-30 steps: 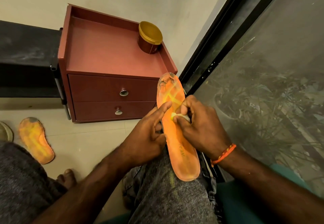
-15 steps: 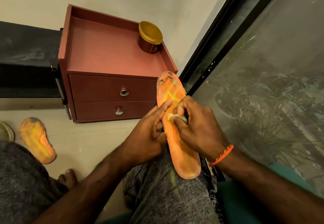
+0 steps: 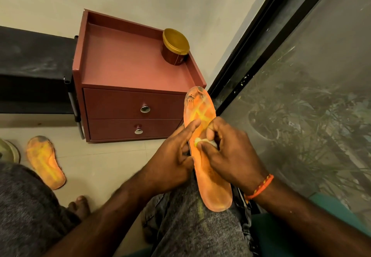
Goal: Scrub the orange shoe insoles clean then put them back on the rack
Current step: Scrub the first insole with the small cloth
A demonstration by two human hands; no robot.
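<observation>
1. Both forearms are bare, with no sleeves in view.
2. The right wrist wears a thin orange braided thread bracelet (image 3: 260,187) with small yellow flecks.
3. The legs wear mottled grey denim trousers (image 3: 192,226) with a faint yellowish streak.
4. A bare foot (image 3: 78,206) shows at lower left.

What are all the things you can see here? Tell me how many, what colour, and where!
insole on the lap: 1, orange with yellow marks, on the right knee, held and scrubbed
insole on the floor: 1, orange, dirty, lower left
small pale scrubber: 1, whitish, pressed on the held insole
drawer cabinet: 1, reddish brown, two drawers, against the wall
jar: 1, dark red with gold lid, on the cabinet top
black rack: 1, left of the cabinet
glass door: 1, dark frame, right
wristband: 1, orange, right wrist
bare foot: 1, on the floor
left hand: grips the insole's edge
right hand: pinches the scrubber
</observation>
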